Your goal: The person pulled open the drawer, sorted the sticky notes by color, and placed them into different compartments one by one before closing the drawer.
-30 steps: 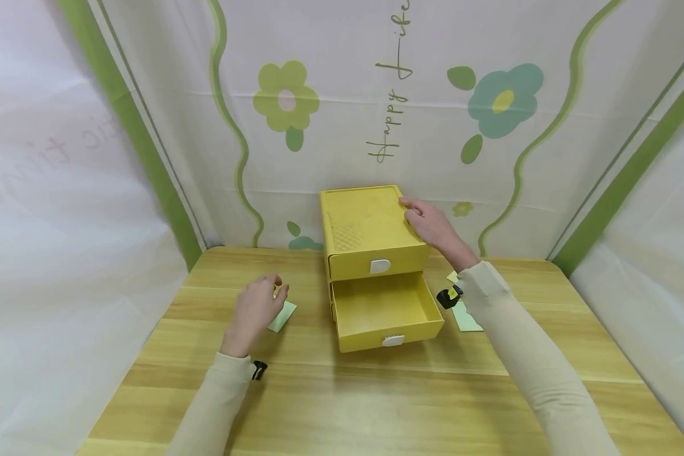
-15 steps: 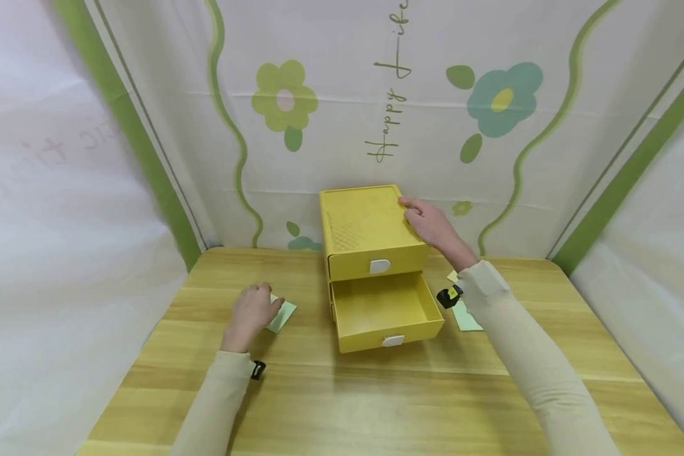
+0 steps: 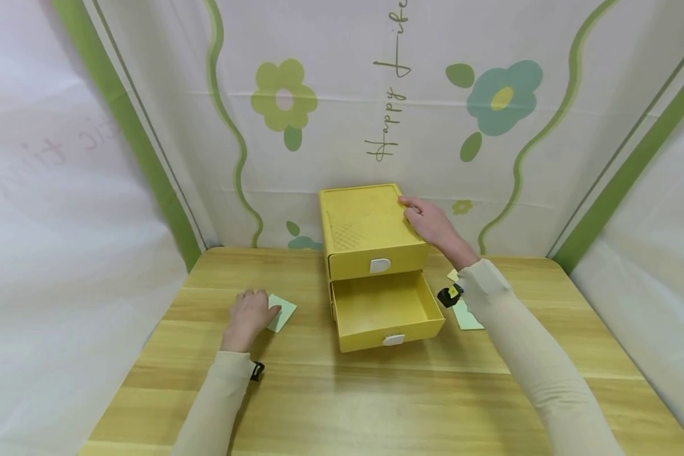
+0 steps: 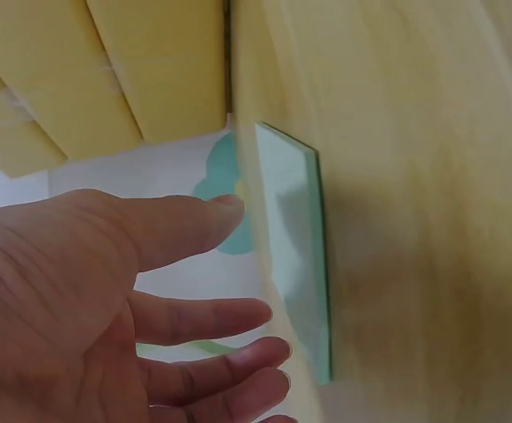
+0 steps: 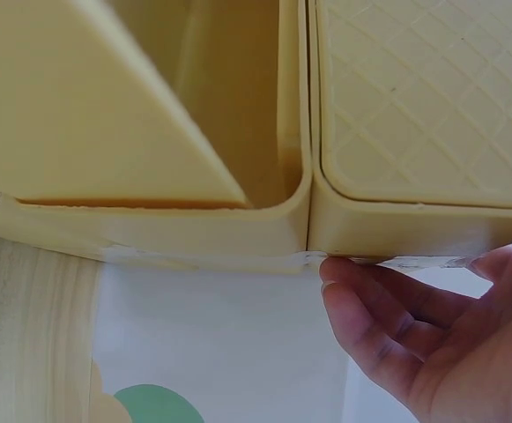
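A yellow drawer cabinet with white handles stands at the back of the table. Its lower drawer is pulled out and nothing shows inside it; the upper drawer is closed. My right hand holds the cabinet's upper right edge, bent fingers touching its side. To the left of the cabinet lies a thin pad of pale green sticky notes. My left hand is beside this pad, thumb and fingers spread apart around its near edge, with nothing between them in the left wrist view.
Another pale green pad lies right of the cabinet, partly behind the right sleeve. A small pale yellow piece shows behind it. A white curtain with printed flowers hangs behind the wooden table.
My left hand has lowered toward the table and slightly left, uncovering more of the green pad, and its fingers have spread. The right hand stays on the cabinet.
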Demonstrator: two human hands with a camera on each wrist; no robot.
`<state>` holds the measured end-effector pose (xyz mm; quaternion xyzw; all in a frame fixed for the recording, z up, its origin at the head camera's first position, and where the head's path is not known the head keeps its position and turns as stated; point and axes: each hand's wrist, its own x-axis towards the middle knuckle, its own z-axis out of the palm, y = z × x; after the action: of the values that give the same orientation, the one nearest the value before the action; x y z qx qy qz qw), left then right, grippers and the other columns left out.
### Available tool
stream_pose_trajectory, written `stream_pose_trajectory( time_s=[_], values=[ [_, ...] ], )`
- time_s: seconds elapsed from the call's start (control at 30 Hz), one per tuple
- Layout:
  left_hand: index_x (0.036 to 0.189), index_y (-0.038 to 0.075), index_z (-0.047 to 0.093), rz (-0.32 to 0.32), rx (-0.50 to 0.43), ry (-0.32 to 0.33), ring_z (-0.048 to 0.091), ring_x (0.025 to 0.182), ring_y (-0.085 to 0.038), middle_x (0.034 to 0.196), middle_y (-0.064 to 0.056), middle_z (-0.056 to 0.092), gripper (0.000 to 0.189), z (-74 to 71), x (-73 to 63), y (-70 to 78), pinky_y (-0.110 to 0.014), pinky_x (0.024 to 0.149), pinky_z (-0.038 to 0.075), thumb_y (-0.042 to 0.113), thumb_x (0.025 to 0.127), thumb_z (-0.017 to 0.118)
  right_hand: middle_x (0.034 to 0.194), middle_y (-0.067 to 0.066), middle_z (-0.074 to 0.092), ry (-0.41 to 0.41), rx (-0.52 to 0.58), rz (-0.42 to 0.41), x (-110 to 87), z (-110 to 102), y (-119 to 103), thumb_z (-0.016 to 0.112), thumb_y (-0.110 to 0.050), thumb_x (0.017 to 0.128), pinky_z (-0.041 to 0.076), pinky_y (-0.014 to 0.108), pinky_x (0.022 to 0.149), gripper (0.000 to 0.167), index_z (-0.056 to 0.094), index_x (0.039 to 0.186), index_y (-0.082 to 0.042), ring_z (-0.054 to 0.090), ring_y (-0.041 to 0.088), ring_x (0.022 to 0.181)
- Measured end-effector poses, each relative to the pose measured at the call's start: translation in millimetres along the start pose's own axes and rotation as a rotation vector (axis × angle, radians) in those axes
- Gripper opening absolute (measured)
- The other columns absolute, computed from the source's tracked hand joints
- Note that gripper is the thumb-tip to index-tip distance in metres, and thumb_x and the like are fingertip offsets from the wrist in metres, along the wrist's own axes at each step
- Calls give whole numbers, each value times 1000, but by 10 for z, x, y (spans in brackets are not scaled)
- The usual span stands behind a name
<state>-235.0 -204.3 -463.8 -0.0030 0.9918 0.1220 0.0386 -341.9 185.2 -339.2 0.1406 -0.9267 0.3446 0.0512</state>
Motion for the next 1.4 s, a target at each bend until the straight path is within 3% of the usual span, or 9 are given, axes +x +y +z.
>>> stream_pose_trajectory(
  time_s=[0.13, 0.3, 0.4, 0.63, 0.73, 0.83, 0.93, 1.1, 1.4],
  values=[
    [92, -1, 62, 1, 2, -27, 48, 80, -29, 91, -18, 57, 36, 36, 2, -13, -37, 62, 41, 35, 93, 65, 155, 3, 41, 3, -7, -1, 6, 4, 9, 33, -31, 97, 37, 45, 98, 55, 43, 149, -17, 46, 28, 127],
    [110, -7, 62, -1, 10, -28, 51, 87, -33, 102, -24, 59, 43, 72, 27, -24, -42, 67, 46, 33, 93, 66, 155, 2, 41, 3, -8, -1, 6, 2, 10, 33, -31, 97, 36, 45, 97, 55, 43, 149, -17, 46, 28, 125],
    [113, -8, 61, -6, 10, -30, 54, 91, -36, 105, -26, 59, 45, 73, 52, -36, -46, 72, 48, 33, 93, 66, 155, 2, 41, 0, -10, -2, 7, -1, 8, 32, -31, 97, 37, 45, 97, 54, 43, 149, -17, 46, 29, 126],
    [79, 5, 58, -32, -6, -52, 50, 78, -29, 87, -15, 56, 33, 42, 87, -6, -37, 62, 41, 33, 91, 68, 155, 2, 41, 9, 3, -12, 9, -17, 33, 33, -31, 97, 37, 45, 97, 55, 43, 149, -17, 47, 29, 126],
    [75, 8, 56, -44, -31, -70, 47, 74, -26, 80, -10, 53, 33, 42, 105, 5, -34, 59, 38, 34, 89, 71, 155, 3, 42, 13, 3, -16, 1, -24, 50, 33, -31, 97, 37, 45, 96, 55, 43, 149, -17, 47, 29, 127],
    [82, 6, 57, -54, -46, -89, 46, 74, -25, 80, -10, 53, 33, 44, 121, -3, -34, 59, 38, 33, 87, 73, 155, 3, 41, 7, 8, -22, -3, -22, 58, 33, -30, 97, 38, 44, 96, 54, 43, 149, -16, 46, 30, 129],
    [98, -2, 57, -59, -56, -97, 50, 75, -25, 84, -13, 57, 39, 37, 133, -9, -35, 60, 42, 32, 87, 74, 155, 1, 42, 3, 14, -22, 0, -13, 56, 34, -31, 97, 39, 44, 97, 54, 43, 149, -17, 45, 30, 135],
    [117, -9, 50, -60, -87, -105, 56, 72, -26, 87, -16, 62, 48, 22, 152, -19, -36, 58, 45, 25, 89, 71, 154, 1, 43, 11, 10, -18, 8, 0, 58, 33, -31, 96, 39, 44, 97, 55, 44, 148, -18, 44, 31, 138],
    [91, 2, 55, -40, -126, -78, 50, 70, -23, 82, -10, 58, 19, 5, 181, -81, -32, 58, 41, 17, 89, 67, 154, 0, 44, 13, 14, -8, -3, 7, 50, 34, -32, 96, 39, 43, 93, 54, 44, 148, -20, 50, 28, 118]
  ],
)
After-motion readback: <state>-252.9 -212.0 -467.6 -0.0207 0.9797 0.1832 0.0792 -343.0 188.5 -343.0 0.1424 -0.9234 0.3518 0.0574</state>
